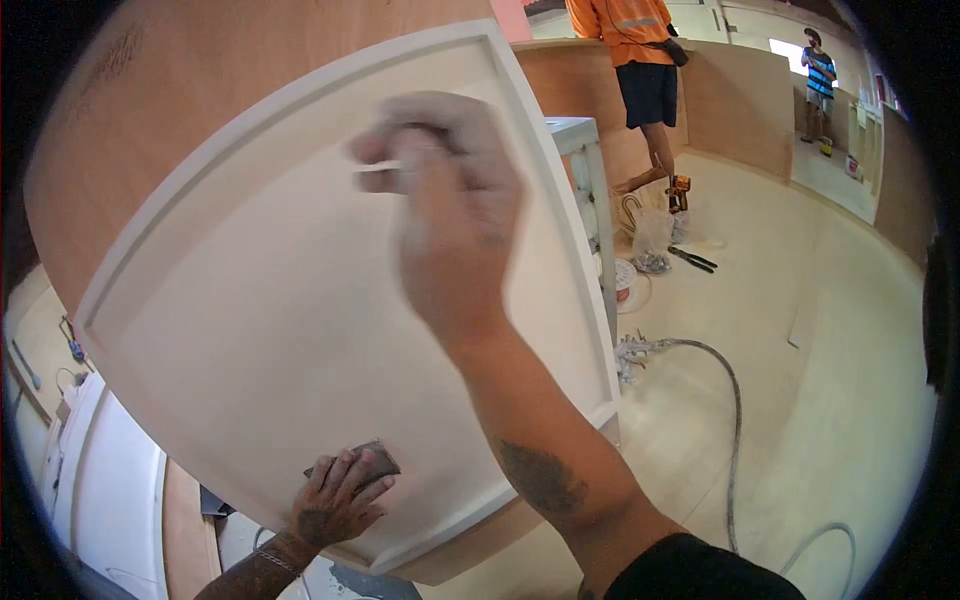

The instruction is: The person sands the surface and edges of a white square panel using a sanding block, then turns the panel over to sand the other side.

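My left hand (338, 497) presses a dark grey piece of sandpaper (382, 461) against the lower part of a large pale panel (270, 290) with a raised rim. The fingers lie over the sandpaper, and its far edge sticks out past them. My right hand (455, 190) is raised in front of the panel's upper part, blurred by motion. Its fingers are curled in towards the thumb. Whether anything is inside that grip is hidden by the blur.
A hose (735, 420) runs across the floor at right. Pliers (692, 260), a plastic bag (652, 245), a bucket (625, 280) and a cordless drill (680, 192) stand beyond the panel. A person in an orange shirt (632, 35) stands behind; another person (818, 75) is farther off.
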A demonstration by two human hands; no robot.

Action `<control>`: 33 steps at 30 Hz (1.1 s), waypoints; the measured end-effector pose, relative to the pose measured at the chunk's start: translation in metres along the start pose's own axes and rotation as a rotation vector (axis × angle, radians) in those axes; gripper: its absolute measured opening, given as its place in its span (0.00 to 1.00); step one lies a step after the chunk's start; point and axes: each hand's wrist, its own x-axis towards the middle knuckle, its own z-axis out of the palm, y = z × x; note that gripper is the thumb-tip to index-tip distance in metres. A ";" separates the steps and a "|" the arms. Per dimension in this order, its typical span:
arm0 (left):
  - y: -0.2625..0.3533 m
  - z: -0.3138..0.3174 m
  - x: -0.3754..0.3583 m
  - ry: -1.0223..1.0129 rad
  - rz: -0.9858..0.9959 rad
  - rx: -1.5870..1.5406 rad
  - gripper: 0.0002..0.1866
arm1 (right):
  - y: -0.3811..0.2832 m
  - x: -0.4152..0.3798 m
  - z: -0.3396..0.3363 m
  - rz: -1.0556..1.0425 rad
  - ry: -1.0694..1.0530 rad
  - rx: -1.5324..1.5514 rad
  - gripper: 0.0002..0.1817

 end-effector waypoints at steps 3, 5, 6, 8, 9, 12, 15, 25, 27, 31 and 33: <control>-0.049 -0.021 0.010 -0.160 0.006 -0.094 0.38 | -0.005 -0.010 -0.047 -0.003 0.099 -0.012 0.07; -0.100 -0.057 0.029 -0.135 -0.095 0.086 0.45 | 0.008 -0.004 -0.062 0.048 0.093 -0.141 0.08; -0.121 -0.076 0.041 -0.028 -0.156 0.185 0.49 | 0.009 0.000 -0.063 0.129 0.089 -0.243 0.09; -0.149 -0.125 0.065 0.048 -0.389 0.387 0.56 | 0.017 -0.002 -0.082 0.150 0.086 -0.272 0.09; -0.164 -0.135 0.069 0.113 -0.443 0.472 0.57 | 0.023 -0.002 -0.089 0.134 0.085 -0.248 0.10; -0.144 -0.119 0.074 0.098 -0.654 0.168 0.55 | 0.030 0.000 -0.090 0.161 0.107 -0.155 0.10; -0.061 -0.074 0.059 -0.414 -0.187 -0.169 0.51 | 0.027 -0.010 -0.087 0.197 0.114 -0.158 0.11; -0.189 -0.142 0.083 0.329 -0.342 0.332 0.44 | 0.045 0.002 -0.121 0.199 0.146 -0.264 0.14; -0.140 -0.117 0.081 0.147 -0.419 0.117 0.47 | 0.045 0.005 -0.128 0.192 0.176 -0.305 0.15; -0.097 -0.094 0.054 -0.288 -0.087 -0.271 0.44 | 0.048 0.011 -0.150 0.150 0.164 -0.366 0.15; -0.131 -0.124 0.059 -0.216 -0.094 -0.122 0.42 | 0.051 0.015 -0.164 0.160 0.191 -0.375 0.15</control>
